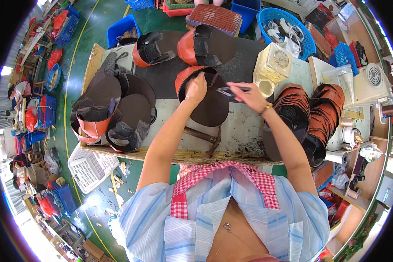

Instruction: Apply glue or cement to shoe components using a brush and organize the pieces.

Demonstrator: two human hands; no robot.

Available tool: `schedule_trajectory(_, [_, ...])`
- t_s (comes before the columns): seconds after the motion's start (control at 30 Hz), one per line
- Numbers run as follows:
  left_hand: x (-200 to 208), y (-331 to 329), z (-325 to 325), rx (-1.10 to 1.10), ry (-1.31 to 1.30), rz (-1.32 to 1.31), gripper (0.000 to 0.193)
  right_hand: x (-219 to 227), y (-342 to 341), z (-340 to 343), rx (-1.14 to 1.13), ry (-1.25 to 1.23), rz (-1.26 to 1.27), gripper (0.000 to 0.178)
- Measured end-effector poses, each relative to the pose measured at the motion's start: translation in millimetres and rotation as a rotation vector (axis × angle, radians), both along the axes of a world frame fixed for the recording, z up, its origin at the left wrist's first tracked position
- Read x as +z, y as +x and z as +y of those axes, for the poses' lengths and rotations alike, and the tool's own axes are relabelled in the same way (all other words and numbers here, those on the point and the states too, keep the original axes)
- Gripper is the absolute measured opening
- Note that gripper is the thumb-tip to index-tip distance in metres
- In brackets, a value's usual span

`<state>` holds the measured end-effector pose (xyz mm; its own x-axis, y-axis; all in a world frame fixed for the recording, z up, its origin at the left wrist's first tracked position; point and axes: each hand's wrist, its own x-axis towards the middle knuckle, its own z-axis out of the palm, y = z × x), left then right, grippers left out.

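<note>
In the middle of the bench, my left hand (197, 87) is closed on the rim of a cap (209, 111) with a wide dark brown brim and an orange-red band. Its fingertips reach inside the crown, partly hidden. My right hand (251, 96) grips a tool (225, 91) with a dark handle and a shiny metal end, likely scissors. The metal end lies over the cap's brim; whether it touches is unclear. Beyond, two similar caps (214, 46) (150, 50) rest on a dark mat (166, 83).
Near the bench's front edge lies a hammer (212, 142). More caps (133, 115) sit at the left, and nested stacks (325, 113) stand at the right. A cream machine with a cup (274, 63) is at the back right. A white basket (91, 168) stands by the left corner.
</note>
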<state>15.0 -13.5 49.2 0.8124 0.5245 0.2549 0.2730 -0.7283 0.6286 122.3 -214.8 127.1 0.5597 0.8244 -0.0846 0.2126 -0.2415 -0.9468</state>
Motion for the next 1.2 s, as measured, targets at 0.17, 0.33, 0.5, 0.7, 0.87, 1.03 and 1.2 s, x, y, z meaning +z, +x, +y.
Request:
schedule_trajectory(0.17, [-6.0, -1.3, -3.3, -0.015, -0.047, 0.179, 0.031, -14.3, 16.7, 59.2, 0.064, 0.169, -0.621, 0.015])
schedule_trajectory(0.33, [-15.9, -10.1, -3.8, -0.041, 0.508, -0.009, 0.032, -21.5, -2.8, 38.1, 0.08, 0.221, -0.724, 0.009])
schedule_trajectory(0.5, [6.8, -10.0, -8.3, -0.082, 0.145, 0.171, 0.025, -1.7, -3.1, 9.2, 0.264, -0.014, -0.412, 0.01])
schedule_trajectory(0.7, [100.3, -20.7, 9.3, -0.276, 0.339, -0.195, 0.039, 55.1, 41.5, -49.2, -0.284, 0.045, -0.212, 0.019])
schedule_trajectory(0.87, [64.7, -27.0, 92.7, -0.188, -0.056, 0.517, 0.058, 8.6, 42.1, -70.9, -0.317, -0.389, -0.819, 0.033])
schedule_trajectory(1.03, [88.8, -54.6, 41.2, 0.075, -0.049, -0.009, 0.077, 7.7, 18.3, -89.6, -0.404, -0.154, -0.731, 0.026])
schedule_trajectory(1.2, [44.6, -79.0, 4.8, -0.144, 0.182, -0.024, 0.061, 11.0, 24.1, -91.1, -0.378, -0.125, -0.721, 0.026])
